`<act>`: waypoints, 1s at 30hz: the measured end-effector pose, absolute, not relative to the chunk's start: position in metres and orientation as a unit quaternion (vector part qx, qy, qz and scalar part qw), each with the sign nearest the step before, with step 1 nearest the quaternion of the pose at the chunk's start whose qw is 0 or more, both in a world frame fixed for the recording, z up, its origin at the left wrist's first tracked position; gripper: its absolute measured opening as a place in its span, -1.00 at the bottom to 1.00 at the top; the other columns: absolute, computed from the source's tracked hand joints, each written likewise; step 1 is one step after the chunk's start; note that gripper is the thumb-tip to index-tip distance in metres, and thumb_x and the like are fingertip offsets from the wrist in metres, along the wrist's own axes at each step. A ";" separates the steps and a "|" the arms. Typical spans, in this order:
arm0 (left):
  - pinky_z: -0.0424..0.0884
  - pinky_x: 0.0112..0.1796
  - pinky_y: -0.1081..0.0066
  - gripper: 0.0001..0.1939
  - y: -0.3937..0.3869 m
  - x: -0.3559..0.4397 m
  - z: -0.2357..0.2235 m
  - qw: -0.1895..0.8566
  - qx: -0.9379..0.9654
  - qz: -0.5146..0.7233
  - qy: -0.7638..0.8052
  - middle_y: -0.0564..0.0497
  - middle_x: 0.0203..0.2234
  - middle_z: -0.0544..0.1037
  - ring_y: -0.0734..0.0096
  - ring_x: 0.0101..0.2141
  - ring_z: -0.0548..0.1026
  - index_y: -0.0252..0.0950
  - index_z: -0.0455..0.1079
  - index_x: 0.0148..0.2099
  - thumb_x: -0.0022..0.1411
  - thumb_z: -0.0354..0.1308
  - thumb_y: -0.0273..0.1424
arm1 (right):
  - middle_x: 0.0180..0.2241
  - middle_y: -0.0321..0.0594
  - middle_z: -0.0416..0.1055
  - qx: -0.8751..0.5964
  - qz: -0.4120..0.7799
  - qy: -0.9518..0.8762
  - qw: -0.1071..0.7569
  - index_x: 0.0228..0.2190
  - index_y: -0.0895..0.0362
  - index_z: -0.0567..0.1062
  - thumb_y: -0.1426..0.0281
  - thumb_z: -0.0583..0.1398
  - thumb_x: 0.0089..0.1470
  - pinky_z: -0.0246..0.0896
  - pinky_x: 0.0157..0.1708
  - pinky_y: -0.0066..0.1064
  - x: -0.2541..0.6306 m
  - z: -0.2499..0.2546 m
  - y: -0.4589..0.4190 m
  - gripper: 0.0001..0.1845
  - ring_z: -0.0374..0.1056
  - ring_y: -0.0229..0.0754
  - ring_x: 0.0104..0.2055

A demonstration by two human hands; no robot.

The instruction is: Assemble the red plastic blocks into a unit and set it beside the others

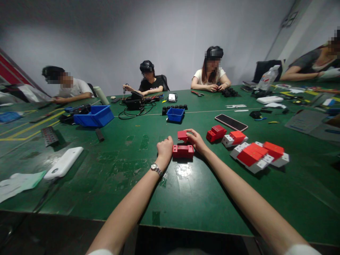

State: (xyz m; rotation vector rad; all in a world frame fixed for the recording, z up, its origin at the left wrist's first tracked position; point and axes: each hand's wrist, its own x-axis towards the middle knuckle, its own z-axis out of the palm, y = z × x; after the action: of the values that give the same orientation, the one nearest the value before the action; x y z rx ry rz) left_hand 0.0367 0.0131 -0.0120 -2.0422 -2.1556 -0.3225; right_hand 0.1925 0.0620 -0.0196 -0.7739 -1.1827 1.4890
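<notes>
A red plastic base (183, 152) with raised ends, a recessed middle and round holes lies on the green table before me. My left hand (165, 148), curled closed with a watch on its wrist, is against the base's left end; its fingertips are hidden. Just above and behind the base, my right hand (196, 140) pinches a small red plug-in module (182, 135) between thumb and fingers. To the right sit another red block (216, 133), a red-and-white block (234, 138) and more such blocks (253, 155) lying side by side.
A phone (231, 122) lies behind the blocks. A small blue bin (175, 115) stands ahead, with a larger blue bin (92, 116) farther left. A white power bank (64, 162) and a glove (20, 183) lie at left. Several people sit across and around the table.
</notes>
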 end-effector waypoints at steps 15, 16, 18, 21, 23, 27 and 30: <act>0.33 -0.36 0.29 -0.71 0.013 0.037 -0.013 0.088 -0.687 -0.106 -0.714 -0.33 -0.42 0.52 0.03 -0.32 0.53 -0.46 0.34 -0.15 0.26 -0.21 -0.59 | -0.52 -0.36 0.44 -0.318 0.626 -0.488 0.518 -0.33 0.09 0.39 0.25 0.27 -0.21 0.23 -0.48 -0.44 0.192 -0.018 0.061 -0.66 0.32 -0.30 -0.56; 0.33 -0.35 0.30 -0.71 0.013 0.037 -0.013 0.086 -0.686 -0.105 -0.715 -0.33 -0.42 0.52 0.05 -0.32 0.53 -0.45 0.34 -0.15 0.26 -0.20 -0.58 | -0.51 -0.36 0.44 -0.317 0.627 -0.486 0.519 -0.33 0.10 0.39 0.26 0.27 -0.21 0.23 -0.47 -0.44 0.192 -0.018 0.061 -0.66 0.32 -0.30 -0.55; 0.34 -0.33 0.31 -0.72 0.013 0.036 -0.014 0.081 -0.684 -0.103 -0.718 -0.33 -0.41 0.52 0.07 -0.30 0.53 -0.45 0.33 -0.14 0.27 -0.20 -0.58 | -0.51 -0.36 0.44 -0.316 0.630 -0.483 0.520 -0.33 0.10 0.39 0.26 0.28 -0.21 0.22 -0.48 -0.44 0.192 -0.019 0.062 -0.66 0.32 -0.31 -0.56; 0.34 -0.32 0.30 -0.73 0.014 0.037 -0.013 0.077 -0.685 -0.101 -0.717 -0.33 -0.40 0.52 0.07 -0.29 0.53 -0.46 0.33 -0.13 0.27 -0.19 -0.58 | -0.51 -0.35 0.45 -0.317 0.632 -0.480 0.520 -0.33 0.10 0.39 0.26 0.28 -0.22 0.22 -0.48 -0.44 0.192 -0.020 0.062 -0.65 0.32 -0.31 -0.55; 0.36 -0.32 0.30 -0.74 0.013 0.038 -0.013 0.083 -0.684 -0.094 -0.718 -0.31 -0.40 0.52 0.09 -0.29 0.54 -0.45 0.33 -0.14 0.27 -0.18 -0.57 | -0.51 -0.35 0.45 -0.316 0.632 -0.479 0.521 -0.33 0.10 0.39 0.26 0.28 -0.23 0.22 -0.48 -0.45 0.192 -0.020 0.063 -0.64 0.32 -0.30 -0.56; 0.39 -0.33 0.31 -0.75 0.013 0.038 -0.011 0.101 -0.682 -0.071 -0.721 -0.26 -0.41 0.53 0.14 -0.31 0.54 -0.44 0.32 -0.15 0.28 -0.18 -0.57 | -0.52 -0.35 0.45 -0.309 0.635 -0.475 0.525 -0.33 0.11 0.39 0.27 0.29 -0.24 0.22 -0.49 -0.46 0.192 -0.020 0.062 -0.64 0.32 -0.31 -0.56; 0.41 -0.35 0.30 -0.75 0.014 0.038 -0.012 0.114 -0.683 -0.066 -0.718 -0.25 -0.42 0.53 0.14 -0.33 0.55 -0.43 0.31 -0.17 0.27 -0.19 -0.58 | -0.52 -0.35 0.45 -0.308 0.637 -0.475 0.523 -0.33 0.11 0.39 0.27 0.29 -0.23 0.22 -0.50 -0.47 0.192 -0.020 0.063 -0.65 0.32 -0.32 -0.56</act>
State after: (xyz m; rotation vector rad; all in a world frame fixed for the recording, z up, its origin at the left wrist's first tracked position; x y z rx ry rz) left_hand 0.0375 0.0137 -0.0124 -2.0026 -2.1066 -0.1923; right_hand 0.1921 0.0627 -0.0204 -0.7383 -1.1372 1.5254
